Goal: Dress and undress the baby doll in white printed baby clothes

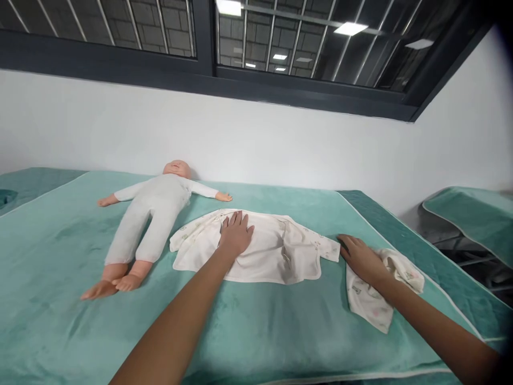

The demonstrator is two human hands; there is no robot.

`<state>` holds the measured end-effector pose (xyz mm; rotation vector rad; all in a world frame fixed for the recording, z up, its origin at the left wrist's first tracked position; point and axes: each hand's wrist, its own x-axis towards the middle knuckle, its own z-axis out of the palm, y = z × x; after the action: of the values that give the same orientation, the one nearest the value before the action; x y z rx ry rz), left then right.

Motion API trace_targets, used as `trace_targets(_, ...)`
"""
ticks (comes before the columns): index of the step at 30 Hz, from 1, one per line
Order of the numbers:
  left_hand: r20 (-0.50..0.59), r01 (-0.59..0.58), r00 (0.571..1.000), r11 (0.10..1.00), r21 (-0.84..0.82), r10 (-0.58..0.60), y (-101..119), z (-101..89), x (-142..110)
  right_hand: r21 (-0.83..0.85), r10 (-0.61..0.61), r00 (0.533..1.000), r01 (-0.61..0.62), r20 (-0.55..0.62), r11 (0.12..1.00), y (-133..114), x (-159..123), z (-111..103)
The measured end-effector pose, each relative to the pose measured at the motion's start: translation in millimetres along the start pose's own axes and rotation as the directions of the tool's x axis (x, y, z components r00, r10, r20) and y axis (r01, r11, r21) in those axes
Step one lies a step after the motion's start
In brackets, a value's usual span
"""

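Note:
A white baby shirt with small prints on its sleeves lies spread out, its body opened flat and slightly wrinkled. My left hand rests flat on it, left of its middle, fingers stretched out. At the cuff of the right-hand sleeve, my right hand has its fingers extended; its thumb is hidden. Beneath that hand lies a crumpled white printed baby garment, partly covered by the hand and wrist. To the left, a baby doll in a white long-sleeved suit lies on its back, arms spread, feet bare.
Everything lies on a bed with a green plush cover edged in pale piping. Behind it rises a white wall below a dark-framed window with bars. Another green-covered surface stands at the far right, past a gap.

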<state>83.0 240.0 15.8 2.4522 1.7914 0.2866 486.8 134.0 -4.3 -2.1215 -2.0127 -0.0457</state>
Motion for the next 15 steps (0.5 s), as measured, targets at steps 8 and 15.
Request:
trace_targets(8, -0.022, 0.034, 0.999, 0.999, -0.030, -0.034, -7.4, -1.9, 13.3, 0.012, -0.282, 0.954, 0.282, 0.106, 0.959, 8.3, -23.0, -18.0)
trace_targets(15, -0.064, 0.065, 0.996, 0.998, -0.025, -0.066, -4.8, 1.8, 20.5, 0.493, -0.015, 0.980, -0.088, 0.201, 0.866, -44.3, 30.0, -43.2)
